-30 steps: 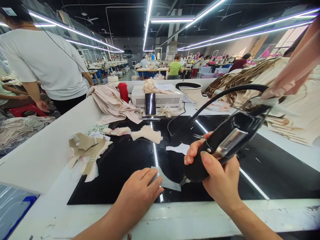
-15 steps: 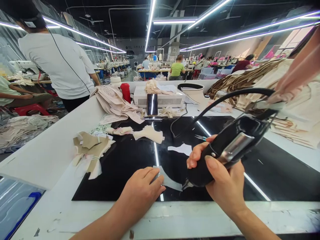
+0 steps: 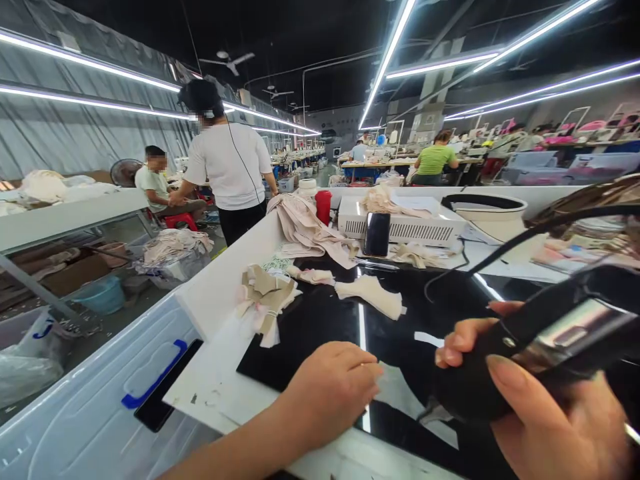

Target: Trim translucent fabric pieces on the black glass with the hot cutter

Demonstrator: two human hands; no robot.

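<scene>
My left hand point(image 3: 336, 392), fingers curled together, presses down on the left end of a thin, pale grey curved piece point(image 3: 403, 390) on the black board point(image 3: 320, 340). My right hand point(image 3: 535, 407) is wrapped round a black corded hand tool point(image 3: 565, 327) with a silver plate on its side. The tool's metal tip point(image 3: 431, 412) lies over the grey piece; whether it touches the surface I cannot tell. A small white cut piece point(image 3: 429, 339) is just beyond the tool. Further back are a cream shaped pad point(image 3: 373, 293) and a tied bundle of beige pieces point(image 3: 270, 293).
A vented white box point(image 3: 400, 235), a phone point(image 3: 377, 235) and a red bottle point(image 3: 323, 208) stand at the back. The tool's black cable point(image 3: 530, 240) arches on the right. A blue-handled clear bin point(image 3: 100, 407) is at left. A co-worker in white point(image 3: 227, 163) stands beyond the table.
The view has swung left, so the table appears further right. The tool's tip has moved from the right end of the grey piece to a spot over it. Both hands keep their holds.
</scene>
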